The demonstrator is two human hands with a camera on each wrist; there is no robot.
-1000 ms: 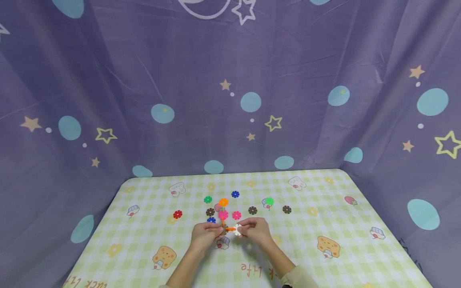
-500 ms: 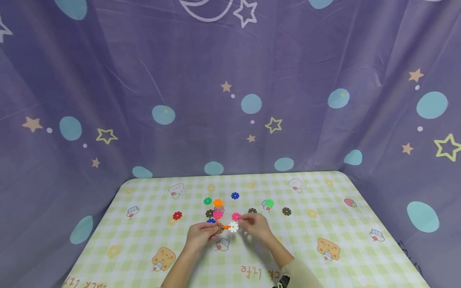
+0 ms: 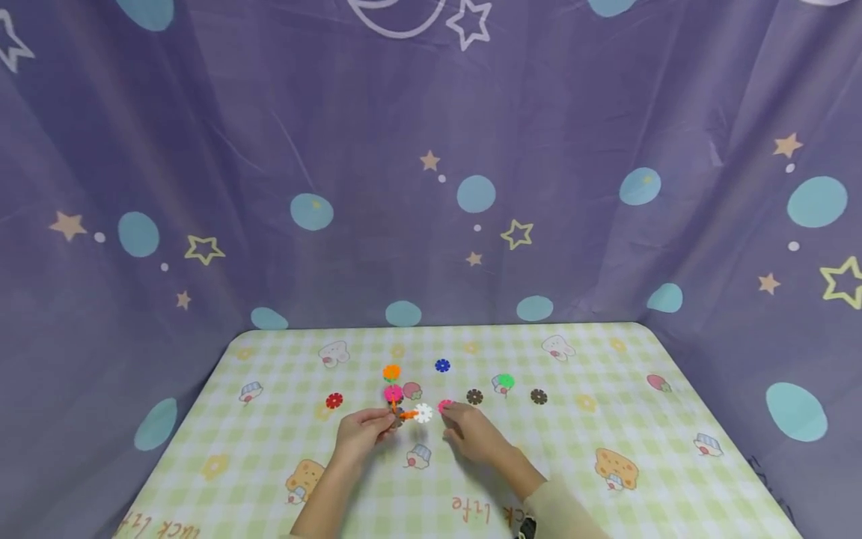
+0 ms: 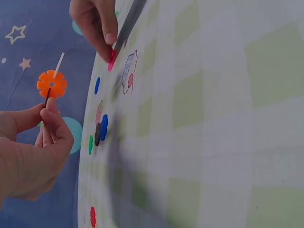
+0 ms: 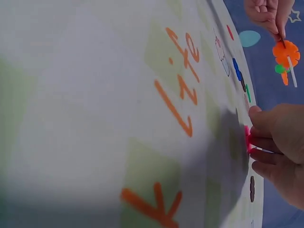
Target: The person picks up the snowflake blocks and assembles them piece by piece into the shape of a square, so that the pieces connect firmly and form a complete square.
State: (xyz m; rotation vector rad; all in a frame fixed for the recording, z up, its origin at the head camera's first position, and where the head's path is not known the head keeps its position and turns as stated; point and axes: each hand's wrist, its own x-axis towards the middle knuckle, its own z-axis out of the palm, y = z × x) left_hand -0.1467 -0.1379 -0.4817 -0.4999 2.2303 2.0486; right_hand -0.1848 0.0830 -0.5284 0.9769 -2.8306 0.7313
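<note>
Pink plastic, a small snowflake disc (image 3: 445, 406), lies flat on the checked tablecloth (image 3: 606, 419) under the fingertips of the right hand (image 3: 471, 434), which pinches its edge; the right wrist view shows the disc (image 5: 247, 138) caught between thumb and fingers against the cloth. Just to its left, the left hand (image 3: 360, 434) is curled round the base of a small assembly of interlocked discs (image 3: 404, 404), held above the table. In that assembly a white disc (image 3: 423, 412) points toward the right hand, an orange piece (image 3: 408, 414) sits beside it, and a pink disc (image 3: 393, 393) and an orange disc (image 3: 391, 372) stand above. The left wrist view shows thumb and forefinger pinching a dark piece beneath the orange disc (image 4: 52, 84). The assembly and the pink disc on the cloth are near each other but apart. Loose discs lie farther back on the cloth: a red one (image 3: 334, 400) well to the left, a blue one (image 3: 441, 365), a green one (image 3: 503, 382), and two brown ones (image 3: 474, 396) (image 3: 538, 396) to the right. A purple curtain with stars and dots (image 3: 431, 150) hangs behind the table.
</note>
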